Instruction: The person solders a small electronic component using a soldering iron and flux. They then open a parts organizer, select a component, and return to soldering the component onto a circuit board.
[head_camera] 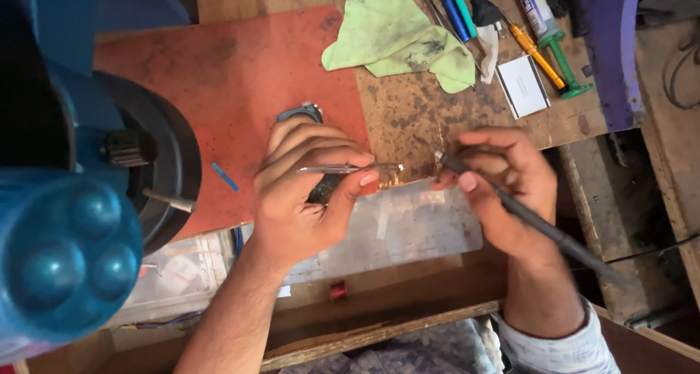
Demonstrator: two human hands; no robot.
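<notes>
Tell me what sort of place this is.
Probably a small repair or craft workshop: a scarred wooden workbench strewn with hand tools, a stained green rag, and a blue machine alongside.

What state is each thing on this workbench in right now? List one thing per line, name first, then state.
left hand: closed, pinching the tweezers
tweezers: held level, tips squeezed together
right hand: closed around the dark tool
dark tool: held tilted, tip near the tweezer tips
green cloth: crumpled, stained, lying loose
white card: lying flat
red mat: flat, worn
</notes>
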